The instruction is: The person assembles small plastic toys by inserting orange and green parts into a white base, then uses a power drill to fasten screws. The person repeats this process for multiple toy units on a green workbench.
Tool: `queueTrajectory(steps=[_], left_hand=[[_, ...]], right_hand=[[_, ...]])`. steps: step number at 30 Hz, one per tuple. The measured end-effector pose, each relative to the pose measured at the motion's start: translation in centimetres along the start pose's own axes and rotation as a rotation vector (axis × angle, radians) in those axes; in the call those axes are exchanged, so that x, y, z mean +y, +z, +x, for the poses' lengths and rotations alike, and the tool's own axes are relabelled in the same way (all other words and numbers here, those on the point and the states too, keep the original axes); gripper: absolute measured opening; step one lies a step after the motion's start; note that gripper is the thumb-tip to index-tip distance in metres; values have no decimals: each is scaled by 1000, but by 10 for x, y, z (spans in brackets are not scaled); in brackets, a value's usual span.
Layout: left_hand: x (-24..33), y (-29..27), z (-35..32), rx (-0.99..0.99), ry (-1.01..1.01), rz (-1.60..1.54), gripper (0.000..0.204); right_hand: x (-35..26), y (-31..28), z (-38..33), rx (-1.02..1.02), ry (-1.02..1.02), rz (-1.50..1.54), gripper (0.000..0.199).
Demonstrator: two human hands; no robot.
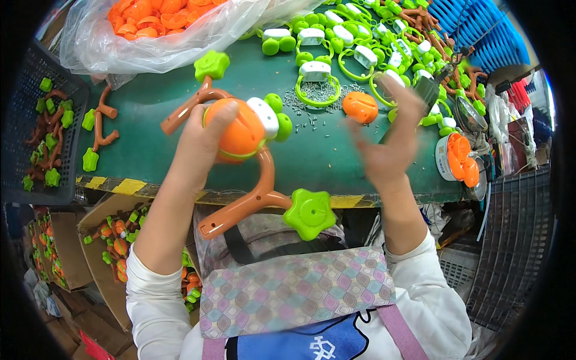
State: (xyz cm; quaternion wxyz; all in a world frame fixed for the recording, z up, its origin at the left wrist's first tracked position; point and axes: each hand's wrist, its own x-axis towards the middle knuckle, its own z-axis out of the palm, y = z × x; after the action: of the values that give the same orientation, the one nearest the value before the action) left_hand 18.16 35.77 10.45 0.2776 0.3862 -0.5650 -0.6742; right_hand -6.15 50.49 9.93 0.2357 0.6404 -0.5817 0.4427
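My left hand grips a plastic toy by its round orange body. Joined to that body are a white block with green knobs and brown forked branch pieces tipped with green star-shaped ends. The toy is held above the front of the green table. To the right, my right hand is raised, smeared by motion, with fingers spread and nothing visible in it. Just left of it lies an orange shell piece, beside a scatter of small screws.
Orange shells fill a clear plastic bag at the back left. Green rings with white blocks are heaped at the back. A dark crate of branch pieces stands left; a white tub with orange parts sits right. Cardboard boxes stand below.
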Motion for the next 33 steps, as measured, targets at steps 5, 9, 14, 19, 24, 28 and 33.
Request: queueTrajectory(steps=[5,9,14,19,24,28,33], left_hand=[[-10,5,-14,5,241,277,57],[-13,16,-36,143,420,436,61],[-15,14,-46,152,512,522,64],[-26,8,-30,22,435,337,64],[-53,-8,-8,-18,200,0,70],[-74,-13,-6,1,156,48,71],[-76,-19,-4,-25,161,219,68]], right_hand=[[-48,53,33,-568,-100,411,88],[-51,72,19,-478,-200,377,90],[-68,63,2,-372,-133,350,83],[-65,54,4,-429,-103,277,87],[-6,5,-18,228,148,-52,67],[59,-15,-60,365,736,40,59],[72,-17,-54,58,1043,1024,61]])
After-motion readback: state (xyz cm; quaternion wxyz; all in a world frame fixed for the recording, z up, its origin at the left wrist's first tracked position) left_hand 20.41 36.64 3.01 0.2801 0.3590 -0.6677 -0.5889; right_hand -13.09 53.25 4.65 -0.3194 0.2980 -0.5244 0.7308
